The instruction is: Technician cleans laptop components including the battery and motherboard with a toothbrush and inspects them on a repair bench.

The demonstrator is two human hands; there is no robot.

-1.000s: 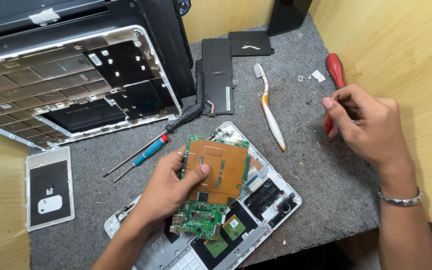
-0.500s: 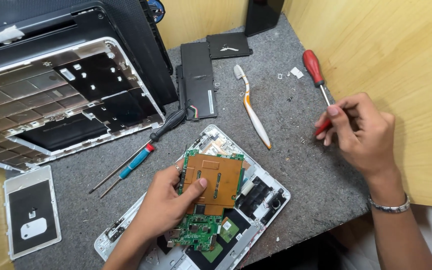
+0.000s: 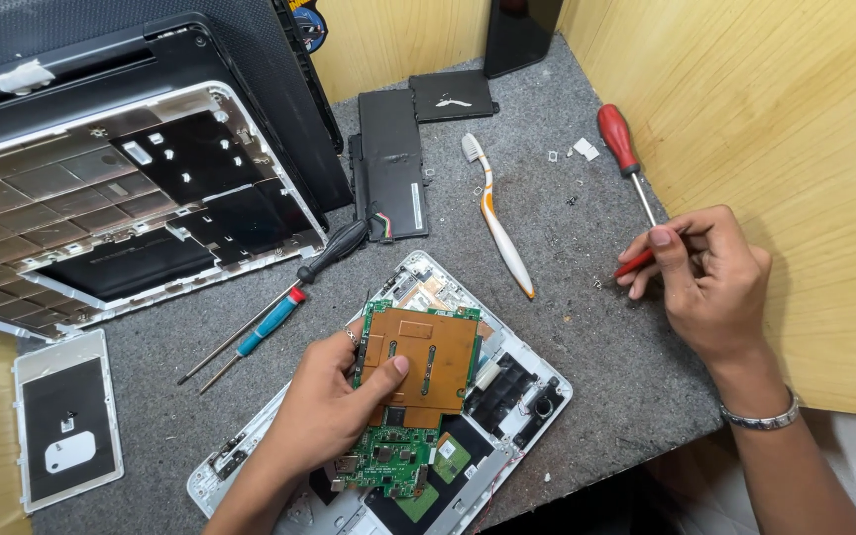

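Fingers of the left hand [image 3: 334, 401] pinch the green circuit board [image 3: 410, 396] above its white casing [image 3: 507, 347] (best lifted level, by the edges), right hand [image 3: 700, 277] closed on a red-handled tool [image 3: 636, 265].

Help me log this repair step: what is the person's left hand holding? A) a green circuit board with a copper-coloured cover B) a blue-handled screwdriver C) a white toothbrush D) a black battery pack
A: the left hand grips the circuit board above the opened white casing, while the toothbrush lies apart on the mat.
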